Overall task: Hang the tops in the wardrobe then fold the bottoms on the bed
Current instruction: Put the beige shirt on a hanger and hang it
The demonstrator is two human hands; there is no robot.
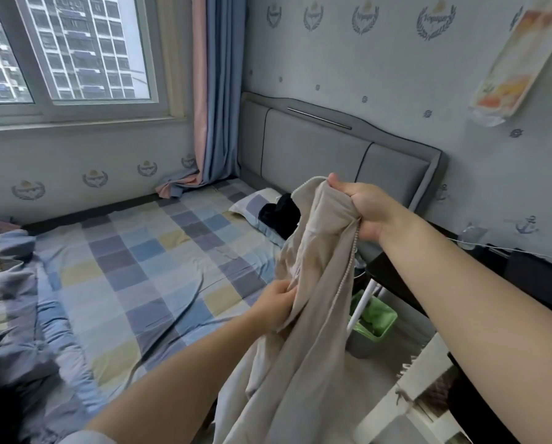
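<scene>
Head view records a beige garment (303,315) held up over the near edge of the bed (133,267), at roughly 5 o'clock from the frame centre. Right hand (361,209) is clenched on a bunched upper edge of the cloth, raised high; a string of small pale beads (351,261) trails from that grip down the fabric. Left hand (276,304) pinches a fold lower down, at about 6 o'clock. Whether the item is a top or a bottom cannot be told from its present bunched state. Judgement: the sorting or opening-out stage is in hand; nothing shows a hanger or the wardrobe. The next move likely calls for spreading the cloth to find shoulders or waistband, keeping the beads from snagging. A dark garment (279,213) lies on the pillow (252,203) at 12 o'clock, near the grey headboard (332,155). The checked sheet is rumpled but flat enough for folding; a crumpled quilt (8,283) occupies 9 o'clock. Window (66,52) and curtain (214,91) stand at 11 o'clock; a green bin (374,322) sits on the floor at 4 o'clock.
</scene>
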